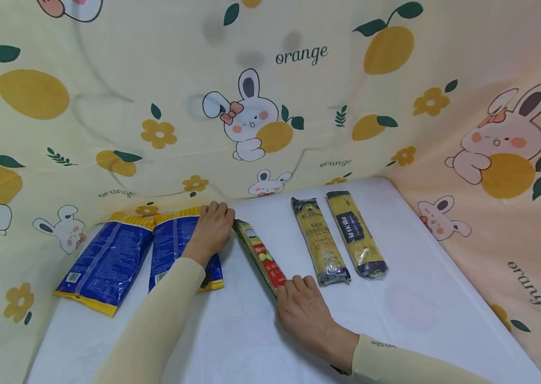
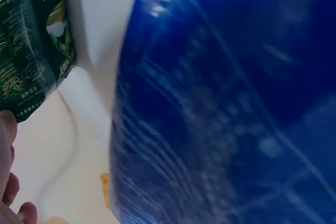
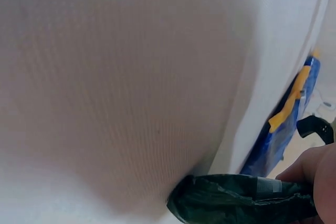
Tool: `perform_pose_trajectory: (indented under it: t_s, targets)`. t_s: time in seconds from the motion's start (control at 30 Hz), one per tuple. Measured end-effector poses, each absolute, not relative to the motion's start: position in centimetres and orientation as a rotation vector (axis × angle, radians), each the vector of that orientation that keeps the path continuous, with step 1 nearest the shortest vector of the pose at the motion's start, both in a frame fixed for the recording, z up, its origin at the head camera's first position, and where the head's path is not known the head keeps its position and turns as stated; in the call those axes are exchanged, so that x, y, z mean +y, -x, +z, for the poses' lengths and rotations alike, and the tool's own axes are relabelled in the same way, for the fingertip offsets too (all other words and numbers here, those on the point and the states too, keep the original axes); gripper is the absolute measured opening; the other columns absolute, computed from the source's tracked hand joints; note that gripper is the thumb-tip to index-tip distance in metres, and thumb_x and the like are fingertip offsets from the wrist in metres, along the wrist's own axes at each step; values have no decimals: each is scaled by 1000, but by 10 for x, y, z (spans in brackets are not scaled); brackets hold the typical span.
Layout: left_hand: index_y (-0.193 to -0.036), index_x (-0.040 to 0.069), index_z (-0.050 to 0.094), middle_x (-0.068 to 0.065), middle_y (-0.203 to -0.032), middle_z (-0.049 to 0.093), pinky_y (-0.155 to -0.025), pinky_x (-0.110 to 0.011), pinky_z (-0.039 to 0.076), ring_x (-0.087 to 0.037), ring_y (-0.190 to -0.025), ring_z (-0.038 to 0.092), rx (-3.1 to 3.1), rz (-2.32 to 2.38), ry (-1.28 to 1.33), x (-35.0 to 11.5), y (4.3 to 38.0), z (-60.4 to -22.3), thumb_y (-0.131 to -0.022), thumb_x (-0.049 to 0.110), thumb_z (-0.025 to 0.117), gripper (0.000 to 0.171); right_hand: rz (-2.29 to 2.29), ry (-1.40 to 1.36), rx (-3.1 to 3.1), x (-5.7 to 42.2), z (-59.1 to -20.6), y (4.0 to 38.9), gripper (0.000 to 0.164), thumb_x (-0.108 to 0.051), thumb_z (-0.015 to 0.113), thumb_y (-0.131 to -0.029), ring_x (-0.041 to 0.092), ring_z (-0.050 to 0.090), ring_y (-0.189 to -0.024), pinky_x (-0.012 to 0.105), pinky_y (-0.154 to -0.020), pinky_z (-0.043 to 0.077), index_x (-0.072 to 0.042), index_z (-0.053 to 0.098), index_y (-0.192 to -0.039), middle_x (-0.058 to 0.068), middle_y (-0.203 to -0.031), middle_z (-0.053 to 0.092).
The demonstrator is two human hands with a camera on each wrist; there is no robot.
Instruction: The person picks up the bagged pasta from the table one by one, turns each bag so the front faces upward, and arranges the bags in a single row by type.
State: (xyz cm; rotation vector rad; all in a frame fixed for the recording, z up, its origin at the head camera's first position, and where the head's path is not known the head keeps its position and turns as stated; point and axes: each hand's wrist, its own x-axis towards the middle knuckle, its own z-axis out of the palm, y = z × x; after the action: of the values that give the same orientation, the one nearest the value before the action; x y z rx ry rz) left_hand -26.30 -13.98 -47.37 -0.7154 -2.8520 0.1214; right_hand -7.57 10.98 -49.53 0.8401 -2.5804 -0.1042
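A long, slim green packet (image 1: 263, 257) with a red label and pictured olives slants across the white tabletop. My left hand (image 1: 210, 230) pinches its far end; in the left wrist view, the fingertips (image 2: 9, 124) are at a corner of the dark green wrapper (image 2: 34, 40). Around the near end curls my right hand (image 1: 305, 312), hiding that part. The right wrist view shows the packet's dark green end (image 3: 231, 198) jutting out past the hand. My left hand and forearm partly cover a blue and yellow bag (image 1: 174, 240) beneath them.
Another blue and yellow bag (image 1: 107, 261) lies at the far left. Two yellowish spaghetti packs, one with a clear end (image 1: 320, 240) and one with a dark blue label (image 1: 358, 234), lie side by side at the right. A printed curtain (image 1: 309, 117) hangs behind the table (image 1: 424, 309).
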Motion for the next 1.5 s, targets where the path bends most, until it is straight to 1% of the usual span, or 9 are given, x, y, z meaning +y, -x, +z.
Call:
perform_pose_trajectory:
  t_s: [0.23,0.43,0.63,0.7,0.8,1.0,1.27,1.4,1.5]
  targets:
    - [-123,7,65,-11,-115,61,-103,-53,42,-33,-112,48,-2877,119,704,-148,263,-476,-107,14,57,19,-99,-820,-2595,105,-498,75,23,-23,67,-92,24,51,-75,38,-73,40,-12,53,-77,4,-74,54]
    - [-121,8,68,-10,-115,62,-103,-55,40,-32,-114,48,-2947,74,662,-149,262,-472,-107,20,56,22,-81,-798,-2599,104,-501,74,27,-30,72,-89,24,52,-75,38,-73,39,-13,54,-77,3,-74,54]
    - [-121,7,71,-11,-115,63,-106,-57,37,-34,-114,47,-3008,12,526,-138,262,-471,-112,43,44,45,-77,-792,-2630,104,-501,73,28,-33,73,-89,24,52,-75,39,-74,40,-12,56,-79,3,-75,56]
    - [-121,7,72,-11,-114,63,-108,-57,37,-34,-115,47,-3026,11,487,-134,263,-472,-111,52,45,53,-83,-793,-2643,105,-501,73,29,-33,74,-90,23,52,-75,39,-74,40,-12,57,-80,3,-76,56]
    - [-118,7,75,-11,-112,64,-109,-57,37,-33,-114,47,-3052,38,454,-127,263,-474,-109,55,50,55,-85,-799,-2653,104,-501,72,30,-35,75,-90,23,52,-76,39,-75,40,-11,58,-82,3,-76,56]
    - [-120,9,75,-11,-115,67,-105,-56,40,-33,-114,50,-3031,136,510,-118,264,-478,-108,41,59,38,-75,-797,-2634,103,-501,72,29,-34,75,-89,23,53,-76,39,-75,41,-11,58,-81,3,-76,56]
    - [-115,4,66,-15,-111,62,-95,-54,42,-36,-107,51,-2920,227,657,-109,261,-483,-110,10,52,17,-64,-801,-2612,102,-504,69,29,-33,77,-87,23,53,-78,38,-75,41,-12,57,-83,3,-78,56]
    - [-117,4,64,-13,-113,61,-95,-52,42,-35,-109,51,-2870,180,700,-107,261,-485,-110,12,52,15,-42,-822,-2608,98,-506,64,23,-29,73,-89,23,55,-81,38,-76,43,-12,58,-84,4,-79,57]
    - [-118,6,62,-11,-112,59,-93,-50,42,-33,-109,50,-2824,137,737,-101,263,-483,-111,16,52,16,-20,-859,-2644,96,-507,58,29,-39,71,-92,22,56,-85,39,-79,44,-12,61,-88,3,-83,60]
